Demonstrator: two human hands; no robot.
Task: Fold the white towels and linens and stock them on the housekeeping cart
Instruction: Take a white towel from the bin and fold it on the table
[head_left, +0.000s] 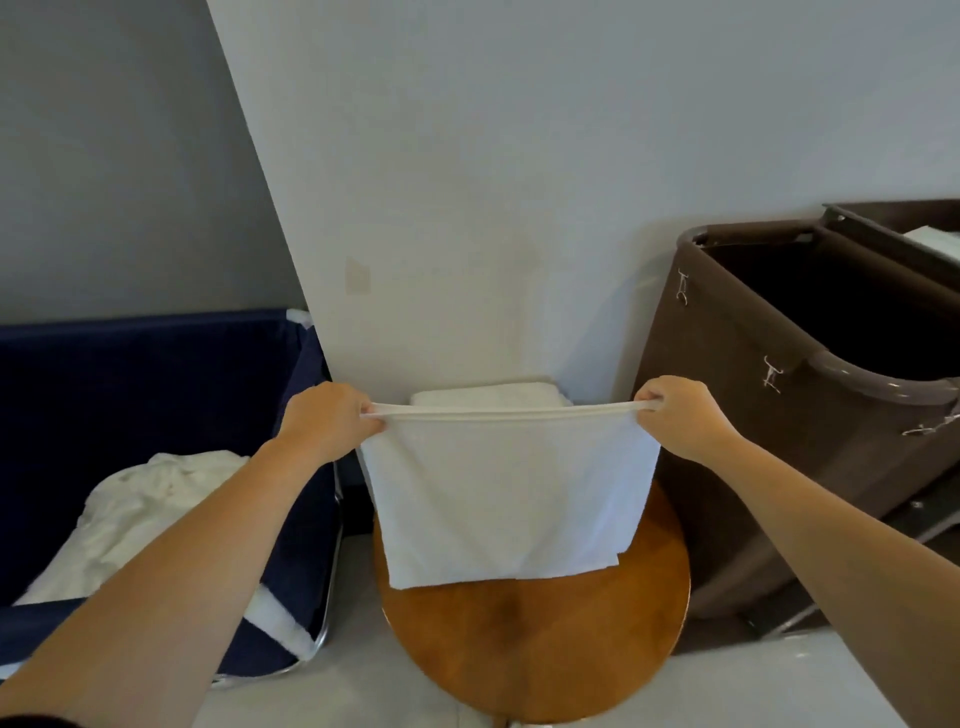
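Note:
A white towel (506, 499) hangs doubled over, stretched flat in the air above a round wooden table (540, 649). My left hand (327, 421) pinches its top left corner and my right hand (680, 413) pinches its top right corner. The lower edge of the towel hangs near the table top. Behind it, a stack of folded white towels (488, 395) lies at the table's far side against the wall. The brown housekeeping cart (753, 415) stands to the right with its dark bag open.
A navy blue laundry bin (156, 374) on a metal frame stands at the left, holding crumpled white linens (150, 514). A white wall rises straight ahead. Pale floor shows around the table base.

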